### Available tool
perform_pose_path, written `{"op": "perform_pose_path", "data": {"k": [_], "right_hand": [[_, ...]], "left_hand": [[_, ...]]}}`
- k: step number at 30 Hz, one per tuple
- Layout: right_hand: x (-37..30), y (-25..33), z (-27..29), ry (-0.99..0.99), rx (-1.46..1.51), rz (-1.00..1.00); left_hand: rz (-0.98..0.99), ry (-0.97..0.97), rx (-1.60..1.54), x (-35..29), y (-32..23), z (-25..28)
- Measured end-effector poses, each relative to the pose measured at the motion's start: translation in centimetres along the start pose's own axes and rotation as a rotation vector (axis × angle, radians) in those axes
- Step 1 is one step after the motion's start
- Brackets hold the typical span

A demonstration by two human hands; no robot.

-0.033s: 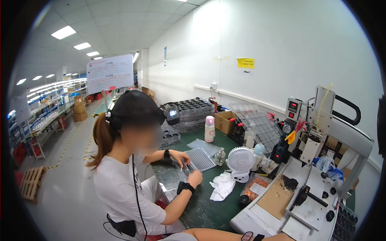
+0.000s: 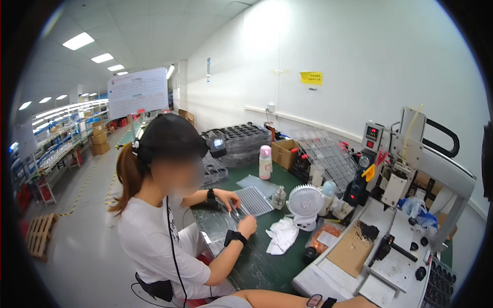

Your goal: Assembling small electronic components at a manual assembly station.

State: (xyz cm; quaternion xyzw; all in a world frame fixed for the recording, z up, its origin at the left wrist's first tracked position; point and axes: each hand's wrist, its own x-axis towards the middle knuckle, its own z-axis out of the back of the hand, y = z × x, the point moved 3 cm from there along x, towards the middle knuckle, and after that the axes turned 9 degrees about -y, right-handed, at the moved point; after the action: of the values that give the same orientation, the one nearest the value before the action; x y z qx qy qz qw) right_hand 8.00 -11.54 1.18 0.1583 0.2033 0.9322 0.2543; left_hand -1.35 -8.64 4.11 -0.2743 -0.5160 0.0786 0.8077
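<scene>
My left forearm comes in along the lower edge, with a watch [image 2: 314, 301] and a dark band at the wrist. Only the back of my left hand [image 2: 354, 303] shows, beside the near edge of the white machine base [image 2: 321, 280]; its fingers are cut off by the frame. My right hand is out of the picture. On that base lies a brown board [image 2: 354, 254] with a heap of black bits. Next to it a black-handled tool or lever [image 2: 404, 252] and several small black round parts [image 2: 420, 273] lie on a pale plate.
A co-worker [image 2: 154, 246] sits at the green table [image 2: 262, 274], both hands around a small thin item near a ribbed grey tray [image 2: 254, 201]. Between us stand a white fan [image 2: 306, 203], a white cloth [image 2: 282, 236] and a bag of copper-coloured parts [image 2: 327, 233]. A bench machine [image 2: 398, 177] rises at right.
The whole view has shifted very slightly, so things sit a little further left and up. No hand of mine has visibly taken or let go of anything.
</scene>
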Motion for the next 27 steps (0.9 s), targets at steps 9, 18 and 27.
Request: {"op": "perform_pose_path", "data": {"k": [9,18,27], "right_hand": [[-0.2,-1.2,0.8,0.446,0.518,-0.636],[-0.5,-0.3,2.5,0.109,0.058,-0.114],[0.2,-0.3,4.7,-0.224,0.343,-0.267]], "left_hand": [[0.074,-0.008,-0.080,0.0,0.2,0.0],[0.217,-0.044,-0.110,0.5,3.0,0.6],[0.414,-0.174,-0.325,3.0,5.8,1.4]]}}
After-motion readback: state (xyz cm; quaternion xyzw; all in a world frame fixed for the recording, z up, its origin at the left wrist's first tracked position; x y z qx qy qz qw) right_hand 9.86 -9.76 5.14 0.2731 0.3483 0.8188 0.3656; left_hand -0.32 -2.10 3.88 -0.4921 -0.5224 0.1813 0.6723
